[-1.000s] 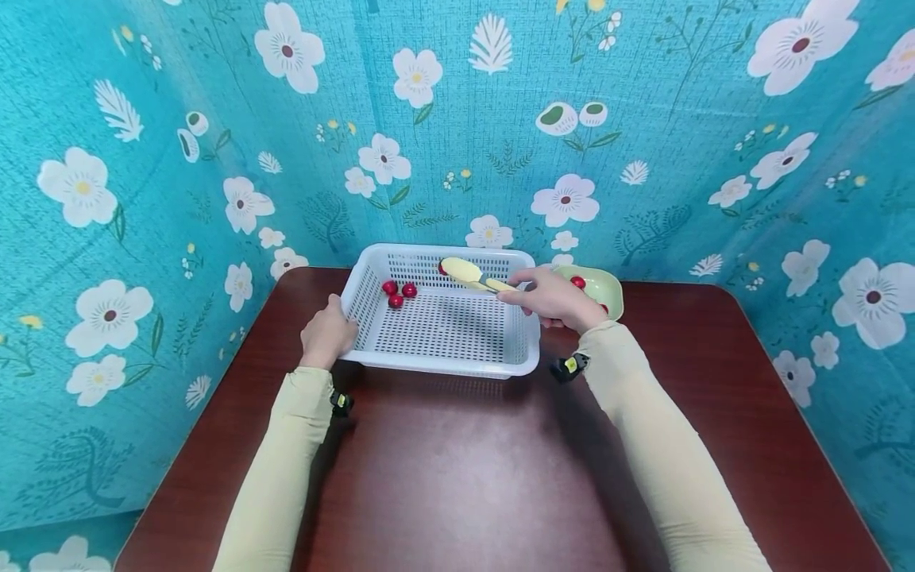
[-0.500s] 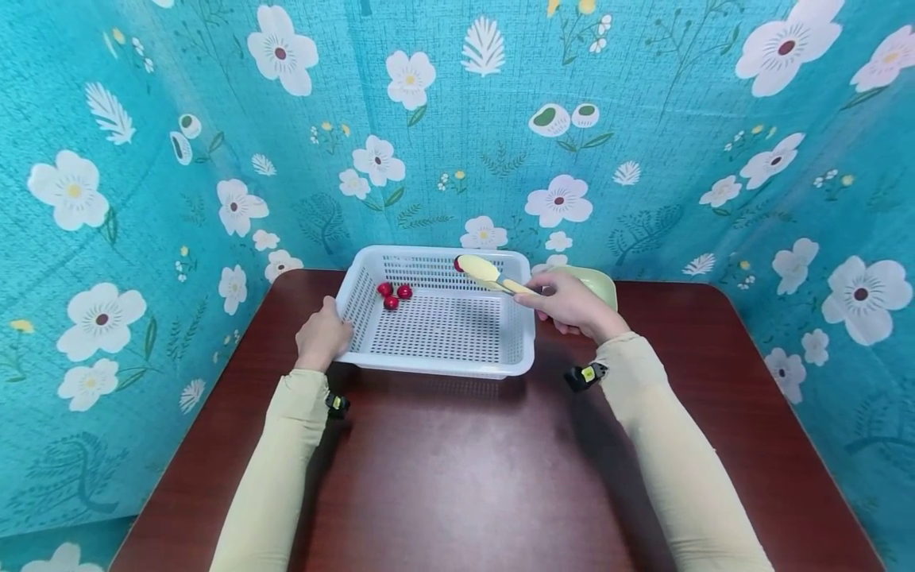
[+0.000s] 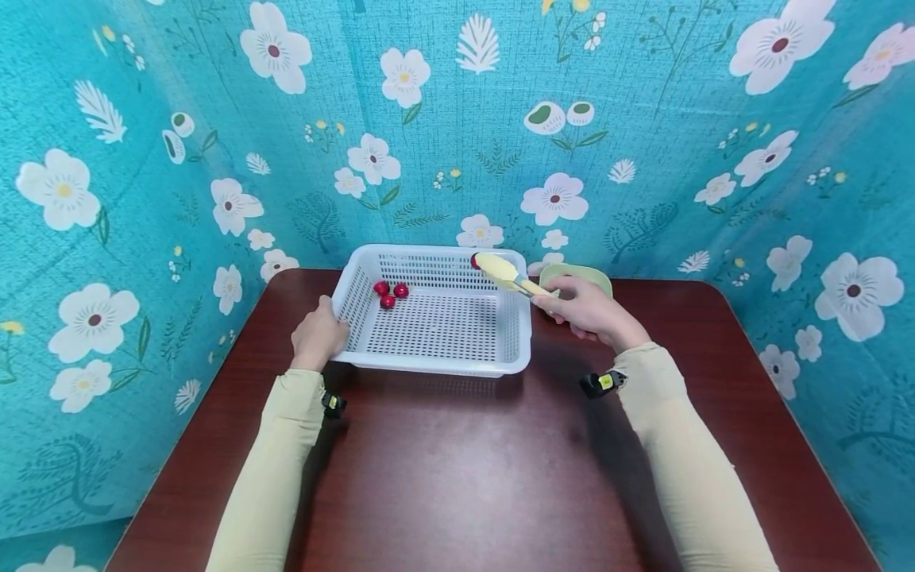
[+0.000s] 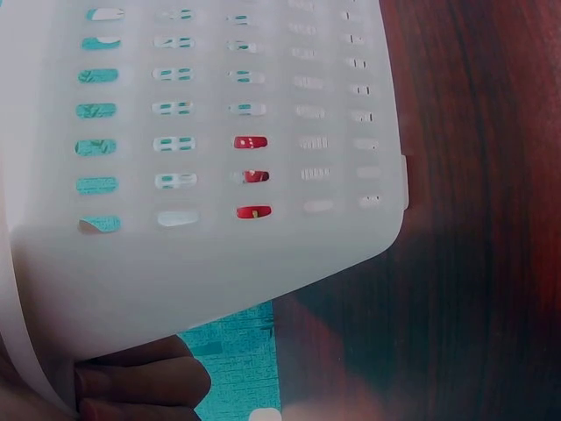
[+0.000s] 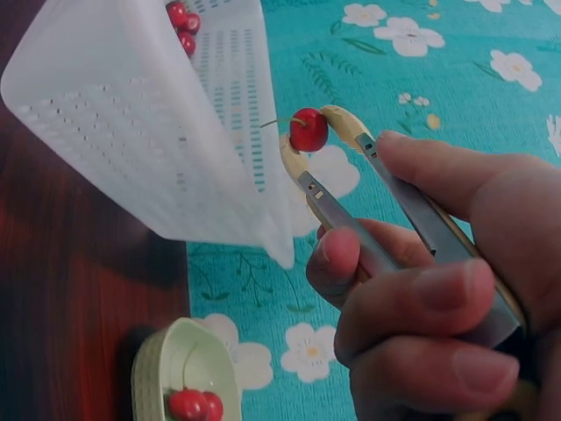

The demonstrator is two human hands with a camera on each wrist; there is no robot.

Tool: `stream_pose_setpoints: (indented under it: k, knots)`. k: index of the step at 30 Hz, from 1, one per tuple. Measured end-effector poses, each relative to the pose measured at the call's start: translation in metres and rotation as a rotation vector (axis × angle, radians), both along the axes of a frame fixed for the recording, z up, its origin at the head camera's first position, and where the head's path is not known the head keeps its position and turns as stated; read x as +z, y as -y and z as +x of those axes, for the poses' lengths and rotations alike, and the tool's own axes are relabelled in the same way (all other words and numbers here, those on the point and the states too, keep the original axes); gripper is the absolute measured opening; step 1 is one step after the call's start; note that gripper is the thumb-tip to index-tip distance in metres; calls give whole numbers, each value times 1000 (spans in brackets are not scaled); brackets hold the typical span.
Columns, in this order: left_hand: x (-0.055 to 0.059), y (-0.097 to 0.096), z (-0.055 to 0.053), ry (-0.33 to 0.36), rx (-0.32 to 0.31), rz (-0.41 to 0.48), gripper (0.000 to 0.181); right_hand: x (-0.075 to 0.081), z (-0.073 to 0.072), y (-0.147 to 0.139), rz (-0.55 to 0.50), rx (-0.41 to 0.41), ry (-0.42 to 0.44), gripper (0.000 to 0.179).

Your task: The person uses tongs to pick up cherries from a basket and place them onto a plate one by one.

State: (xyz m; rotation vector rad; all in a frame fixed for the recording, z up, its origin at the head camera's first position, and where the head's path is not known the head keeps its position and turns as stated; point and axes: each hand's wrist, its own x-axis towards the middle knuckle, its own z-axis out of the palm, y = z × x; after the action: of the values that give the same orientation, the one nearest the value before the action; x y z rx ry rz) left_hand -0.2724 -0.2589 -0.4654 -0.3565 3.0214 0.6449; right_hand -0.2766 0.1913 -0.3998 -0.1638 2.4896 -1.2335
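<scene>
My right hand (image 3: pixel 589 311) holds yellow-tipped metal tongs (image 3: pixel 500 268), thumb on one arm and fingers round the other. Between the tips a red cherry (image 5: pixel 308 131) with its stem is pinched, raised over the back right part of a white perforated basket (image 3: pixel 429 366). My left hand (image 3: pixel 318 338) grips the left rim of that basket; its fingers (image 4: pixel 149 381) curl beneath the edge in the left wrist view. Three cherries (image 3: pixel 387 302) lie inside the basket at its left end.
A light green bowl (image 3: pixel 598 280) stands right of the basket, partly behind my right hand; in the right wrist view cherries (image 5: pixel 188 405) lie in it. Both stand on a dark brown table (image 3: pixel 457 469). A blue flowered cloth (image 3: pixel 443 119) hangs close behind.
My right hand has drawn the tongs and the cherry to the right, from above the basket's middle toward its right end. The left hand keeps its grip on the rim.
</scene>
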Motion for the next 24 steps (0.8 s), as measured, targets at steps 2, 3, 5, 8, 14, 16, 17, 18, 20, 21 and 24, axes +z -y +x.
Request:
stream_pose_setpoints:
  k: [2, 3, 5, 8, 14, 16, 17, 18, 20, 21, 24]
  knots:
    - [0, 0, 0, 1, -1, -1, 49, 0, 1, -6, -26, -2, 3, 35]
    - [0, 0, 0, 1, -3, 0, 49, 1, 2, -8, -37, -4, 4, 35]
    - [0, 0, 0, 0, -4, -1, 49, 2, 3, -13, -52, -10, 8, 34]
    - [0, 0, 0, -5, -3, 1, 48, 4, 5, -17, -49, -11, 1, 37]
    - [1, 0, 1, -2, -3, 2, 48, 9, 10, -24, -24, -20, 12, 46]
    - [1, 0, 1, 0, -3, 2, 48, 11, 13, -27, -17, -20, 6, 48]
    - [1, 1, 1, 0, -3, 2, 48, 11, 13, -29, -14, -20, -1, 49]
    - [1, 1, 1, -1, -3, 2, 48, 11, 14, -31, -13, -20, -7, 51]
    - [1, 1, 0, -3, -5, 4, 48, 12, 15, -36, -19, -23, -12, 52]
    - [0, 1, 0, -4, -6, 6, 48, 12, 16, -39, -19, -25, -13, 53]
    - [0, 2, 1, -6, -9, 7, 47, 13, 18, -46, -12, -32, -12, 56]
